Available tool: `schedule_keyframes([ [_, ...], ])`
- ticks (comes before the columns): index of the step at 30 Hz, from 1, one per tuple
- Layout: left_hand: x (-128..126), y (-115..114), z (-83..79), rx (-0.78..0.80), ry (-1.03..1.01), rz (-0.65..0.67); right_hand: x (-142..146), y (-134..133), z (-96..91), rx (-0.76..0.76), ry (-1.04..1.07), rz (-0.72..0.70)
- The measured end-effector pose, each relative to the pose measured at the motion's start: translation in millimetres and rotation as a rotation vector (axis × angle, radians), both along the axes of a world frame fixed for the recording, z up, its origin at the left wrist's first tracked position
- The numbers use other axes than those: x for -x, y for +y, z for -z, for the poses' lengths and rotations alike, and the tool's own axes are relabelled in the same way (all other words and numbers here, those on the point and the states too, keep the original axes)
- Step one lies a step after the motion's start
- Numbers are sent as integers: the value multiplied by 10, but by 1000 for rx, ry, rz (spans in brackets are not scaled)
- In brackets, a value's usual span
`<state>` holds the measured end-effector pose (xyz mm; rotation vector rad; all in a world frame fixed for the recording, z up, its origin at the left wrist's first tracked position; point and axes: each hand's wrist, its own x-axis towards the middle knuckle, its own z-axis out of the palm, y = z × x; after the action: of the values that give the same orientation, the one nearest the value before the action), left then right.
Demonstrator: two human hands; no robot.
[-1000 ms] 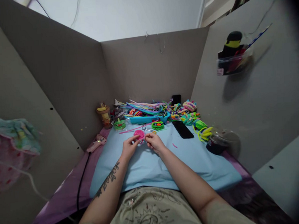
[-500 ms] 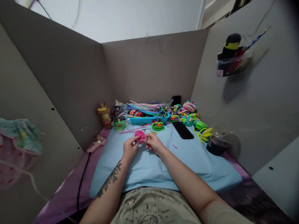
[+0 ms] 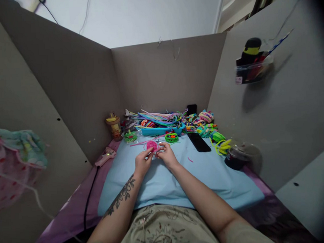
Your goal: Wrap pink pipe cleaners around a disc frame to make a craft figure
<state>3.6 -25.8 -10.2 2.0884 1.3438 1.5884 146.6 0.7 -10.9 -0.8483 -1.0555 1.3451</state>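
Above the blue cloth [image 3: 160, 187], both hands hold a round, bright pink coil [image 3: 151, 145] that looks like fuzzy pipe cleaner. The fingers of my left hand [image 3: 142, 161] pinch its near left edge. My right hand [image 3: 167, 155] grips the near right edge, thumb and fingers close together. Fingertips hide part of the coil's lower side. Just beyond lie a pink pipe-cleaner strand [image 3: 136, 144] and a green pipe-cleaner piece [image 3: 171, 137] with coloured details. A small pink scrap [image 3: 190, 159] rests to the right.
A blue tray [image 3: 162, 130] of pipe cleaners stands at the back. To the right are a black phone [image 3: 199, 142], several colourful pieces [image 3: 204, 130] and a dark-based tub [image 3: 236, 159]. On the left are a pink glue gun [image 3: 105, 157] and a brown cup [image 3: 114, 127]. Grey panels surround the table.
The pink coil has turned so that its round face shows more, and sits slightly lower. My right hand's fingers have shifted slightly along its edge. Both hands keep hold.
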Motion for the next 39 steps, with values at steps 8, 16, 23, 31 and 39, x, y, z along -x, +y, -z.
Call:
schedule_keyframes([
  [8, 16, -1, 0, -26, -91, -46, -26, -17, 21, -4, -37, 42],
  [16, 26, -1, -35, 4, -183, -71, -3, -92, -9, -53, -190, -222],
  [23, 62, 27, -65, 72, -299, -96, -43, -163, -82, -195, -330, -256],
  [31, 21, 46, -64, 153, -406, -37, -72, -79, -96, -301, -401, 137],
  [39, -91, 17, -85, 195, -510, -3, 8, -119, -104, -333, -478, 253],
])
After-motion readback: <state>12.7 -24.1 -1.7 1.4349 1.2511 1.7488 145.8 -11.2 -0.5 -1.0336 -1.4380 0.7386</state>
